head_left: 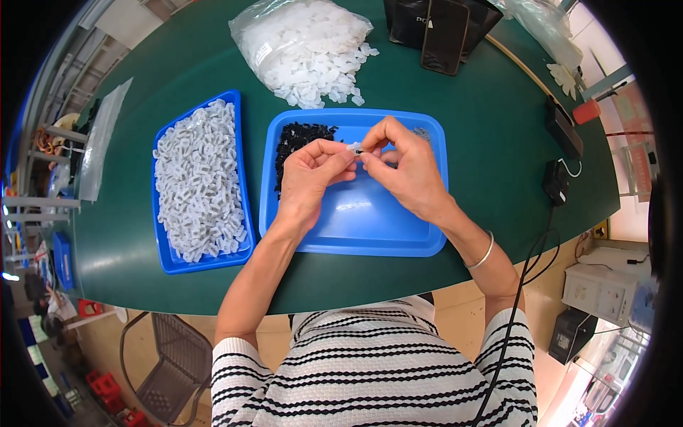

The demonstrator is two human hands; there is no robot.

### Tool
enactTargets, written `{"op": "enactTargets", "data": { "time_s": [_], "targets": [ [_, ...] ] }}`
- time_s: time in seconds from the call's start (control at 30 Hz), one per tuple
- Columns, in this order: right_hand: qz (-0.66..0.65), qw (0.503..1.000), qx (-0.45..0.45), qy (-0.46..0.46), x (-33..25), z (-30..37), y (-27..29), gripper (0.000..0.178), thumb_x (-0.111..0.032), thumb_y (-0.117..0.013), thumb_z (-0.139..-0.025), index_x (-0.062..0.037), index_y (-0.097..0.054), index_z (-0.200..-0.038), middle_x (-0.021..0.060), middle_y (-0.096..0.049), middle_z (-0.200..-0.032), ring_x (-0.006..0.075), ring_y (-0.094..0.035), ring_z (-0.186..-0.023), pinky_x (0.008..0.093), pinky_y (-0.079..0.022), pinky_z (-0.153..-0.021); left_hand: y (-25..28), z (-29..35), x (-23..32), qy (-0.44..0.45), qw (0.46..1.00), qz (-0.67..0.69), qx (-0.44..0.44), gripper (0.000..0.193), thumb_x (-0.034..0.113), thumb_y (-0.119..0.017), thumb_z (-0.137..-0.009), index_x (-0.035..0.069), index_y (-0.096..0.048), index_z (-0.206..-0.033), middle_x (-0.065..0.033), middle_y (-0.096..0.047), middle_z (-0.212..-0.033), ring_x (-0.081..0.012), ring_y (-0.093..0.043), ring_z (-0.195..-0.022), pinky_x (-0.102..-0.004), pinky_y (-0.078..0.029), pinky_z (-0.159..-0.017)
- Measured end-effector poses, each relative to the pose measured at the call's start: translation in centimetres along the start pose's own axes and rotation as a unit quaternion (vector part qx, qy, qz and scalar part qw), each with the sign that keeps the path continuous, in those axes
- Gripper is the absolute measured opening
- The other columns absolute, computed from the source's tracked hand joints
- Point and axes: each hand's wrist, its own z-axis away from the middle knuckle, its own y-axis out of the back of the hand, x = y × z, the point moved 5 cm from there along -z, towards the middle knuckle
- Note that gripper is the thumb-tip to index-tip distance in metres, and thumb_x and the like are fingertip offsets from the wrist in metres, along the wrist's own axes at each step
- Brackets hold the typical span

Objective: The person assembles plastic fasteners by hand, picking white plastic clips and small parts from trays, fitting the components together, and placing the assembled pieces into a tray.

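Observation:
Above the wide blue tray [356, 245], my two hands meet fingertip to fingertip. My left hand [311, 178] is closed, pinching a small white plastic piece [353, 146] between thumb and index finger. Opposite it, my right hand [410, 173] pinches a tiny black part [359, 151] against the white piece; fingers partly cover both. A heap of small black parts [290, 142] lies in the tray's left side, partly behind my left hand. Small grey parts [422, 134] show in its far right corner, beyond my right hand.
A narrower blue tray [247, 249] full of grey-white plastic parts [199, 185] stands to the left. Behind is an open clear bag spilling white pieces [313, 53]. A phone [445, 35] leans on a black bag [405, 21]. A black cable [523, 277] hangs on the right.

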Motion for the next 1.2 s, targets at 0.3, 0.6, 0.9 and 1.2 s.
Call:
{"op": "enactTargets", "data": {
  "time_s": [0.3, 0.6, 0.9, 1.2],
  "targets": [
    [0.186, 0.973, 0.023, 0.132, -0.6, 0.5, -0.5, 0.016, 0.007, -0.063, -0.081, -0.0011, -0.053, -0.092, 0.0085, -0.059, -0.086, 0.0193, -0.061, -0.075, 0.0291, -0.052, -0.066, -0.1, 0.5, 0.0, -0.055, 0.995, -0.078, -0.004, 0.013, 0.006, -0.069, -0.087, -0.001, -0.066, -0.097, -0.0062, -0.069, -0.09, -0.011, -0.065, -0.08, -0.023, -0.052, -0.074],
    [0.245, 0.941, 0.028, 0.232, -1.0, 0.8, -1.2, 0.021, 0.008, -0.059, -0.075, -0.0024, -0.047, -0.088, 0.0157, -0.052, -0.082, 0.0364, -0.055, -0.079, 0.0445, -0.047, -0.064, -0.3, 0.2, 0.0, -0.132, 0.972, -0.195, 0.026, 0.011, 0.001, -0.068, -0.084, -0.003, -0.065, -0.094, -0.004, -0.067, -0.086, -0.0091, -0.063, -0.076, -0.0218, -0.051, -0.071],
    [0.117, 0.991, 0.037, 0.062, 0.5, -0.2, 0.4, 0.022, 0.002, -0.07, -0.08, 0.0008, -0.059, -0.099, 0.0075, -0.062, -0.089, 0.0141, -0.062, -0.079, 0.0262, -0.054, -0.067, -0.1, 0.6, 0.1, -0.136, 0.982, -0.126, 0.027, 0.011, 0.004, -0.068, -0.087, -0.002, -0.065, -0.095, -0.0053, -0.067, -0.086, -0.0106, -0.064, -0.077, -0.0228, -0.052, -0.072],
    [-0.083, 0.991, -0.069, -0.075, 2.8, -0.6, 0.0, 0.01, -0.005, -0.066, -0.087, 0.0022, -0.065, -0.094, 0.0044, -0.064, -0.09, 0.0102, -0.061, -0.078, 0.0243, -0.053, -0.067, 0.0, 0.5, 0.1, -0.134, 0.98, -0.146, 0.0, 0.014, 0.004, -0.069, -0.086, -0.003, -0.065, -0.097, -0.0052, -0.067, -0.087, -0.0103, -0.063, -0.078, -0.0233, -0.054, -0.072]
  ]
}}
